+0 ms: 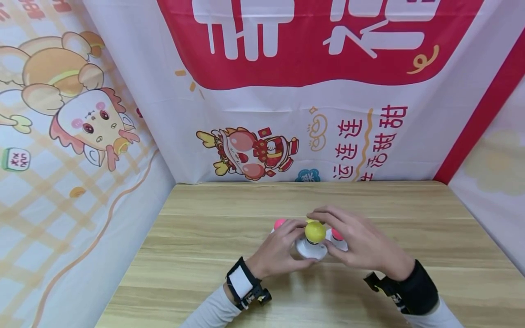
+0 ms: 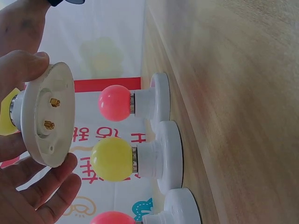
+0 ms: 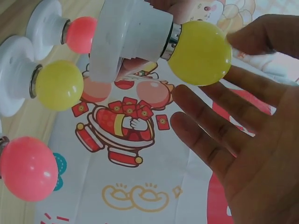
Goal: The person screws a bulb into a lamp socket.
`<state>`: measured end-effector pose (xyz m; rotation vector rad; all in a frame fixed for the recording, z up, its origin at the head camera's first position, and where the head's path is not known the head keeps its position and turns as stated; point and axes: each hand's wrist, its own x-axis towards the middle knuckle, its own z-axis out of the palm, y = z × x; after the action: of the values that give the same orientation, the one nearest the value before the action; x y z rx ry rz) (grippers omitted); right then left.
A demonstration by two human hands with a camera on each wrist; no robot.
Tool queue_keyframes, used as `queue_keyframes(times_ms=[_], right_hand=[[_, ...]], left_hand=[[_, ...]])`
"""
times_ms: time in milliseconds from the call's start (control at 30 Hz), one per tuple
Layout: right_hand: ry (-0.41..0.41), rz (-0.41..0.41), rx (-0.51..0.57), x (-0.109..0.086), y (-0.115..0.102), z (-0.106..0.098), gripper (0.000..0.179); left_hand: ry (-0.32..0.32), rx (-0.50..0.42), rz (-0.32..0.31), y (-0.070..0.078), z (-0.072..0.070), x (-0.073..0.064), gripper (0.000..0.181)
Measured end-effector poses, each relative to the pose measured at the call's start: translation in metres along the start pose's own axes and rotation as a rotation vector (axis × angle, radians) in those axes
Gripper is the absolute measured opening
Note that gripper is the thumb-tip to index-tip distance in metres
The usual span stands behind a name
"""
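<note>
My left hand (image 1: pixel 280 250) grips the rim of a round white lamp holder (image 1: pixel 311 250) between thumb and fingers, raised off the table. A yellow bulb (image 1: pixel 315 232) sits in its socket. Two brass-coloured terminals (image 2: pixel 54 102) show on the underside of the holder in the left wrist view. My right hand (image 1: pixel 358 237) is around the yellow bulb. In the right wrist view its thumb (image 3: pixel 261 37) meets the bulb's edge, while the fingers (image 3: pixel 210 140) extend fairly straight and spread beside it. One fingertip is hidden behind the bulb.
Behind the hands a row of white lamp holders stands on the wooden table (image 1: pixel 213 228): one with a pink bulb (image 2: pixel 114 102), one with a yellow bulb (image 2: pixel 112 158), another with a pink bulb (image 3: pixel 29 168). A printed cloth (image 1: pixel 254 105) hangs at the table's back edge.
</note>
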<state>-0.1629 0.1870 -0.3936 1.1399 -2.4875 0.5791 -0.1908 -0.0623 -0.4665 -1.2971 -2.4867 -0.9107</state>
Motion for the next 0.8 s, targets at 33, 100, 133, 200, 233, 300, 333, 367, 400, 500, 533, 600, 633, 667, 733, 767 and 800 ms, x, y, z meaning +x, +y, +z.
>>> queue_keyframes(times_ms=[33,100,133,200,233,300,333,367,400,500,533,600,633,667,733,767,800], right_hand=[[-0.004,-0.011,0.001,0.0001,-0.0001,-0.0002,0.061],[-0.010,-0.024,-0.002,-0.0003,-0.0001,0.0000,0.064],[-0.012,-0.028,0.001,-0.0005,0.0000,0.0000,0.063],[-0.013,-0.034,0.002,-0.0008,0.0003,-0.0001,0.060],[-0.010,-0.038,0.000,-0.0012,0.0004,0.0000,0.057],[-0.002,-0.041,-0.005,-0.0019,0.0012,0.0006,0.053],[0.000,-0.042,-0.006,-0.0020,0.0014,0.0007,0.052],[0.003,-0.040,-0.008,-0.0020,0.0015,0.0009,0.051],[0.005,-0.035,-0.013,-0.0021,0.0015,0.0010,0.050],[0.005,-0.001,-0.026,-0.0021,0.0010,0.0011,0.049],[0.001,0.016,-0.030,-0.0019,0.0007,0.0009,0.049],[-0.005,0.047,-0.037,-0.0016,-0.0001,0.0005,0.049],[-0.007,0.059,-0.039,-0.0013,-0.0003,0.0004,0.049],[-0.007,0.065,-0.040,-0.0009,-0.0005,0.0004,0.049],[-0.001,0.070,-0.043,0.0000,-0.0008,0.0008,0.048],[0.006,0.067,-0.044,0.0004,-0.0008,0.0012,0.048],[0.015,0.062,-0.047,0.0008,-0.0007,0.0017,0.047]], left_hand=[[0.001,0.000,0.001,-0.0001,0.0002,0.0000,0.070],[0.005,0.004,0.006,-0.0002,0.0007,0.0001,0.071],[0.006,0.007,0.007,-0.0002,0.0009,0.0001,0.070],[0.004,0.010,0.006,-0.0003,0.0012,0.0000,0.070],[0.004,0.010,0.005,-0.0002,0.0014,-0.0001,0.070],[0.000,0.008,-0.001,0.0000,0.0014,-0.0002,0.069],[-0.002,0.008,-0.002,0.0000,0.0015,-0.0003,0.068],[-0.001,0.009,-0.001,-0.0002,0.0016,-0.0004,0.069],[0.000,0.008,0.000,-0.0003,0.0017,-0.0004,0.069],[0.001,0.010,0.000,-0.0007,0.0017,-0.0005,0.068],[0.001,0.012,0.001,-0.0008,0.0017,-0.0006,0.068],[-0.002,0.012,0.000,-0.0008,0.0017,-0.0005,0.068],[-0.002,0.015,0.000,-0.0008,0.0017,-0.0006,0.068],[-0.003,0.018,0.001,-0.0008,0.0017,-0.0006,0.069],[-0.002,0.023,0.002,-0.0006,0.0015,-0.0005,0.070],[-0.003,0.023,0.002,-0.0005,0.0015,-0.0004,0.070],[-0.003,0.022,0.002,-0.0005,0.0014,-0.0004,0.070]])
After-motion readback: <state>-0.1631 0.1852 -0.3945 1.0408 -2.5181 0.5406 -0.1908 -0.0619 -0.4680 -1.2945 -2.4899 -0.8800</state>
